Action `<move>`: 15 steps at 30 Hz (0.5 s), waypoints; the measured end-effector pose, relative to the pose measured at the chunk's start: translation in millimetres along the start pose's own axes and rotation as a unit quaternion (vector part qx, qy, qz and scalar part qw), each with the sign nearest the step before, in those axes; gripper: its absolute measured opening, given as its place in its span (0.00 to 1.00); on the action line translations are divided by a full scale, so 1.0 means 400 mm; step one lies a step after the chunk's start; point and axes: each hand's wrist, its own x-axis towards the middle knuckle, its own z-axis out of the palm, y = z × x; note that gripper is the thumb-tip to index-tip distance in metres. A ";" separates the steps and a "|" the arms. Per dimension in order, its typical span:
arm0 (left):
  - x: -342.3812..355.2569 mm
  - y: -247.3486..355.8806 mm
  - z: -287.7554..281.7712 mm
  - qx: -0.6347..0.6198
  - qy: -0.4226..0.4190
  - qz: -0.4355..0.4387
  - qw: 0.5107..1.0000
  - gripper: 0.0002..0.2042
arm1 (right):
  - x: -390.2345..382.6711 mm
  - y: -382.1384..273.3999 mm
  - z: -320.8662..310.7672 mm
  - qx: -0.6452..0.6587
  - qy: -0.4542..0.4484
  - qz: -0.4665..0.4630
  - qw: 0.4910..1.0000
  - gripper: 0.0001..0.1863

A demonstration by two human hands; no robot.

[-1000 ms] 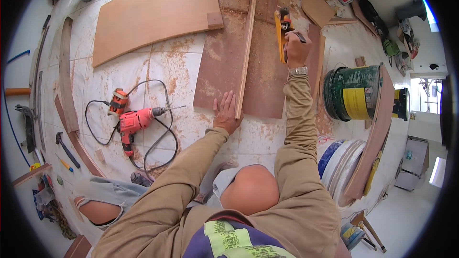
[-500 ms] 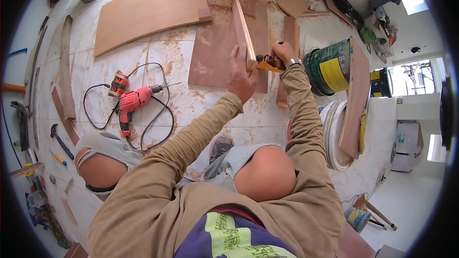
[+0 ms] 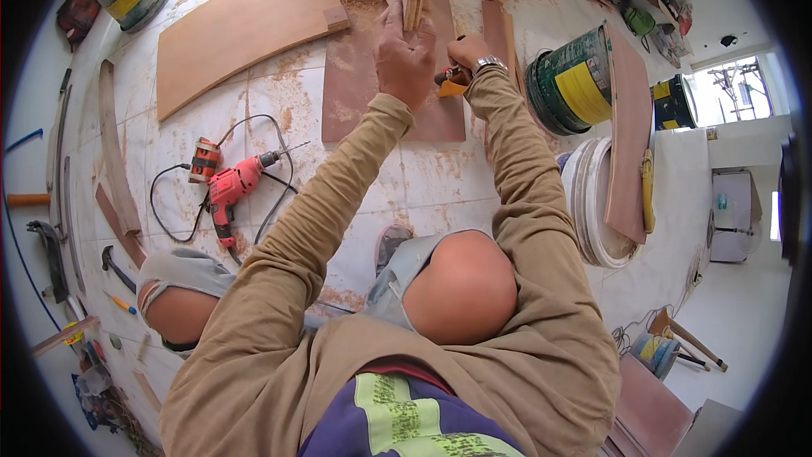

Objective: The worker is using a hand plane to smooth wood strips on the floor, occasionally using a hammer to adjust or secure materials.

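My left hand (image 3: 404,57) is closed around a narrow plywood strip (image 3: 403,2), its layered end turned toward me and tipped up. To its right, my right hand (image 3: 468,52) grips a small yellow hand plane (image 3: 452,85) with dark and red parts; the fingers cover much of it. A gap shows between the plane and the strip. Beneath both hands lies a reddish-brown plywood sheet (image 3: 359,110) on the tiled floor, dusted with shavings.
A red corded drill (image 3: 233,186) lies left, its cable looped around it. Behind it rests a large plywood panel (image 3: 245,34). Green buckets (image 3: 575,80) and a white bucket (image 3: 592,203) stand right, a board (image 3: 628,144) leaning on them. A hammer (image 3: 117,267) lies beside my left knee.
Both hands have moved farther forward and slightly left. The strip has turned so that its end faces me, and the plane is now apart from it. My view has shifted a little.
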 end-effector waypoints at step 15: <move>0.009 -0.026 0.002 -0.056 -0.004 -0.063 0.996 0.30 | -0.001 -0.005 -0.006 -0.035 -0.006 -0.042 0.998 0.11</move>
